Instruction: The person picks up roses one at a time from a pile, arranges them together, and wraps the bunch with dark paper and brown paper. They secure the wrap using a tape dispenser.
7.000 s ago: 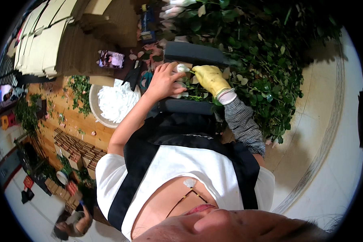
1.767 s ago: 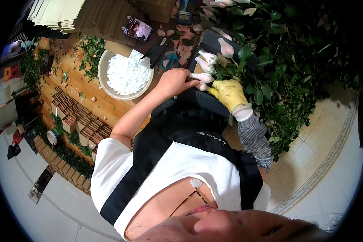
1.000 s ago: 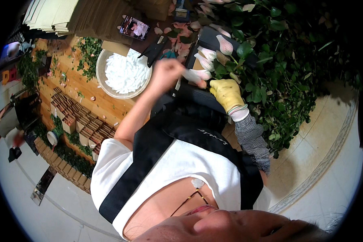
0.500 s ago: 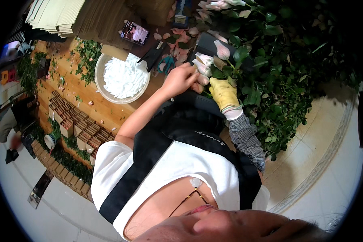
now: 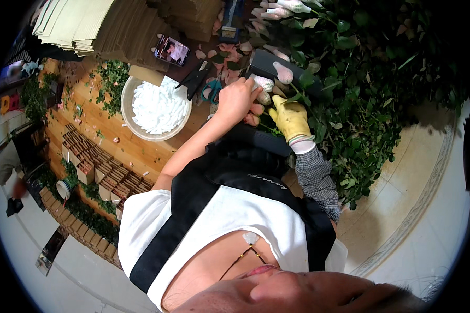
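The netted rosebud sits just beside the fingertips of the bare left hand, above two uncovered rosebuds that lie between the two dark padded blocks. The likeliest trouble is bruised or torn petals, if a finger presses hard or a tight mesh drags against a loose outer petal; the uncovered pair, close under the left hand, could also be knocked by the wrist. A stem might bend if the right hand, in a yellow glove, pulls against the left. The netted bud looks rounded, pale pink through white foam mesh; the bare ones are peach-pink, their heads pointing left. The left fingers are bunched together by the mesh, though whether they pinch it I cannot tell. The gloved fingers curl beside the green stems, their grip hidden. Farther out, loose pink petals lie scattered near teal-handled scissors, a round bowl holds white foam sleeves, and cut rose foliage is heaped on the right.
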Motion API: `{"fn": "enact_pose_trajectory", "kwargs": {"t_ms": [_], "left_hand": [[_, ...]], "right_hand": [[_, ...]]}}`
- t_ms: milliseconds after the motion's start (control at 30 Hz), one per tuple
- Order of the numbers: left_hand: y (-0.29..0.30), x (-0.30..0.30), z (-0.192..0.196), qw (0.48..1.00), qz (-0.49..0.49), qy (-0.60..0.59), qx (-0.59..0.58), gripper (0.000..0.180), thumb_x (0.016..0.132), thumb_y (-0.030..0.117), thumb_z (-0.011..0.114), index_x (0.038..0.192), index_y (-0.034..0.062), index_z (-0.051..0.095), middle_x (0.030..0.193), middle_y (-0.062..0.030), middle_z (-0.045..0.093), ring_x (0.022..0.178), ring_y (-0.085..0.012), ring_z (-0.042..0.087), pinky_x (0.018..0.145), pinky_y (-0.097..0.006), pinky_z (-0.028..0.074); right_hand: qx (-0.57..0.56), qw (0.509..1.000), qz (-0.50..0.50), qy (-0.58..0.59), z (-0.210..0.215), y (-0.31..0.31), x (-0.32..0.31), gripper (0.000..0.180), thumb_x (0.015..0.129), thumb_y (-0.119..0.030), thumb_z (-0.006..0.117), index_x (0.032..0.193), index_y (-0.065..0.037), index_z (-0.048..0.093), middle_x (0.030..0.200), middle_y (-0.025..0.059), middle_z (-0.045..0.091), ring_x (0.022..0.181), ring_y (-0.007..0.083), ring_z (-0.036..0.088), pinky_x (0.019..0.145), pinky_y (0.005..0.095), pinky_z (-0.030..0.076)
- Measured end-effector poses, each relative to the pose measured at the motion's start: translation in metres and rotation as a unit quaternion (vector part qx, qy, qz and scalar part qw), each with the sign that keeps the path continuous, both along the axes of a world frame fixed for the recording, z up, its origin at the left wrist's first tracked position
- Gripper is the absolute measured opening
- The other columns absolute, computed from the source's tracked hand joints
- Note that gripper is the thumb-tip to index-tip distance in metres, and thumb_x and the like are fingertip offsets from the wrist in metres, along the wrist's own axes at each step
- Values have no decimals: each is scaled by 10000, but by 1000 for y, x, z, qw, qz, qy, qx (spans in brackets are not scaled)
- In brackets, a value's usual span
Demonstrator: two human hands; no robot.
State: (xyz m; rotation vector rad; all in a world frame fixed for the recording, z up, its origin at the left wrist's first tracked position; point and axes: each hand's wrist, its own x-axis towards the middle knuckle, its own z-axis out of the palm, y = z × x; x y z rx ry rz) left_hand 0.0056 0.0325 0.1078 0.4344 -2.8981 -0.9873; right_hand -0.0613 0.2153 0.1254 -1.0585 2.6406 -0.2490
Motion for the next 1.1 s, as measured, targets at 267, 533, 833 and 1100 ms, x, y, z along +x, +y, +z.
{"fn": "enact_pose_trajectory", "kwargs": {"t_ms": [267, 533, 833, 1100], "left_hand": [[-96, 3, 8, 961, 105, 244, 80, 123, 925, 96, 651, 883, -19, 649, 752, -70, 643, 666, -152, 584, 651, -297, 494], [-19, -10, 7, 990, -8, -80, 115, 397, 987, 406, 614, 1090, 23, 642, 912, -224, 725, 911, -438, 698, 743, -496, 549], [-1, -18, 13, 996, 26, 83, 37, 188, 928, 232, 674, 882, 50, 673, 873, -135, 715, 773, -355, 709, 691, -476, 545], [-68, 28, 31, 967, 30, 202, 151, 108, 881, 96, 647, 881, -8, 676, 958, -129, 674, 857, -317, 680, 775, -380, 543]], "right_hand": [[-34, 999, 4, -5, -13, 16, 2, 228, 916, -286, 699, 1051, -104, 674, 823, 151, 706, 786, 354, 697, 688, 463, 541], [-48, 990, -37, 130, -31, 5, -17, 211, 895, -264, 734, 900, -80, 631, 740, 156, 680, 677, 374, 685, 604, 474, 532], [90, 919, 8, 384, -84, 29, -16, 201, 945, -248, 552, 778, -161, 621, 661, 12, 567, 575, 205, 590, 466, 411, 412], [-221, 952, -148, -154, 51, 5, -8, 362, 963, -141, 700, 1286, 17, 664, 1122, 193, 735, 1047, 272, 709, 909, 392, 552]]}}
